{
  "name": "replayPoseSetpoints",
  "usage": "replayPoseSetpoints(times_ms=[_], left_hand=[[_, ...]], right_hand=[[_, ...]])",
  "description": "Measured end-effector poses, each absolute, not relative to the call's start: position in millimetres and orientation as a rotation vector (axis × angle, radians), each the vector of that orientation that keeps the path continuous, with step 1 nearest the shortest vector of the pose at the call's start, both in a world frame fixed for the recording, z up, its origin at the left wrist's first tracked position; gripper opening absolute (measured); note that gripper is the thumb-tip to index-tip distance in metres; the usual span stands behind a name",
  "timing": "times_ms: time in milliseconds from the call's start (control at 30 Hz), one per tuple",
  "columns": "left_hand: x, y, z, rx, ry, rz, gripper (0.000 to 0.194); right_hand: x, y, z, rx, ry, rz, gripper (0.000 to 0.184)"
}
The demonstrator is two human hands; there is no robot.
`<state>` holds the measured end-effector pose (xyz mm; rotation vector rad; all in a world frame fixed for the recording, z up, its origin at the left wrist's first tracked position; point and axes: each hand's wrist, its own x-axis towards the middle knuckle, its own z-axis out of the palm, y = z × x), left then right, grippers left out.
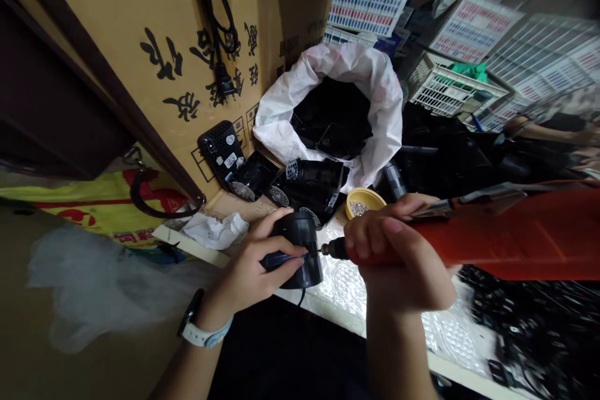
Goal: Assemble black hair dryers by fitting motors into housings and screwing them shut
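My left hand is closed on a black cylindrical housing at the table's front edge. Its fingers also pinch a slim dark blue piece against the housing's side; I cannot tell what kind it is. Wrapped round a red electric screwdriver is my right hand. The screwdriver lies nearly level, its bit pointing left at the housing's side; whether it touches is too small to tell. Just beyond my right hand, a yellow bowl holds small metal screws. A thin black cord hangs below the housing.
Several black housings and a phone stand by a cardboard box. Behind them is a white sack with black parts inside. A heap of black parts lies right. Another person's arm shows at far right.
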<state>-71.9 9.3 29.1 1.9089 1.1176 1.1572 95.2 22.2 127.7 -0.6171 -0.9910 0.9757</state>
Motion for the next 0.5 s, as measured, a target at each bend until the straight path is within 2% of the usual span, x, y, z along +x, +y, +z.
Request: replayPoseSetpoints(times_ms=[300, 500], left_hand=[[-70.0, 8.2, 29.4, 1.911, 1.11, 1.17, 0.008], [-69.5, 8.2, 27.4, 1.919, 1.128, 1.188, 0.015]], right_hand=[[95.0, 21.7, 128.6, -0.585, -1.008, 0.978, 0.013], [88.4, 19.4, 128.6, -0.566, -0.999, 0.95, 0.014]])
